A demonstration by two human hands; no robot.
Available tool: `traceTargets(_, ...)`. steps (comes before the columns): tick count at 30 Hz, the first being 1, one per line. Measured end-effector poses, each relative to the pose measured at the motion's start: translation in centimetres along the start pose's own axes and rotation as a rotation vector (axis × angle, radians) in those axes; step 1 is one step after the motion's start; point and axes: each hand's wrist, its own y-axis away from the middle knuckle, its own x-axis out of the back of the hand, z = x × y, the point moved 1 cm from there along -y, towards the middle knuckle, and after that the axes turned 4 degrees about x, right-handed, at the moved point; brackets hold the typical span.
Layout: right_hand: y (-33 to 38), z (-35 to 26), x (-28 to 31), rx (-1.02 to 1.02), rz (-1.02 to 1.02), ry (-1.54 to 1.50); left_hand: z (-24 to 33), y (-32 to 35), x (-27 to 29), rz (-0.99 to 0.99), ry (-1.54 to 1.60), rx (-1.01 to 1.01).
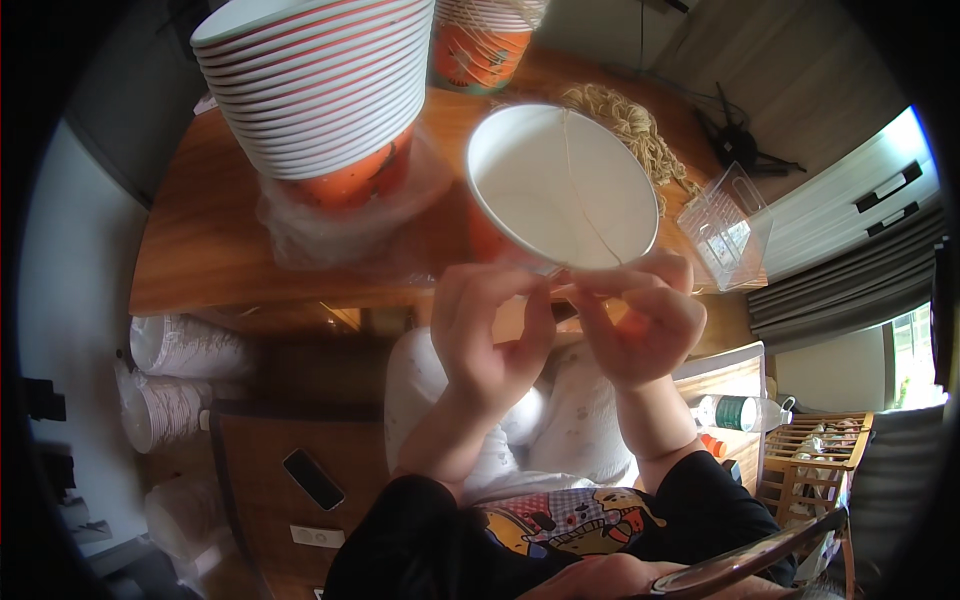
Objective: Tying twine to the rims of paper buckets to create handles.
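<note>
A large white-lined paper bucket [535, 185] with an orange outside is tilted with its mouth toward me at the table's front edge. A thin tan string [590, 210] crosses its opening from the far rim down to the near rim. At that near rim my left hand [490, 325] is closed in a pinch, and what is between its fingertips is too small to make out. Close beside it my right hand [645, 320] also pinches, where the string runs into its fingers. The fingertips of both hands nearly meet.
A tall stack of paper buckets [310, 90] stands left on crumpled clear plastic [330, 230]. Behind are string-wrapped buckets [480, 50]. A bundle of tan string [625, 120] and a clear plastic box [730, 225] lie right. A phone [313, 478] rests lower left, a bottle [740, 412] lower right.
</note>
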Motion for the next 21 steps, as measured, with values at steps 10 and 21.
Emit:
traceTargets(10, -0.1, -0.7, -0.4, -0.014, -0.036, 0.095, 0.0, 0.0, 0.1, -0.012, 0.039, -0.011)
traceTargets(21, -0.3, 0.4, -0.8, 0.164, -0.028, 0.04, 0.2, 0.0, 0.7, 0.01, -0.021, -0.07)
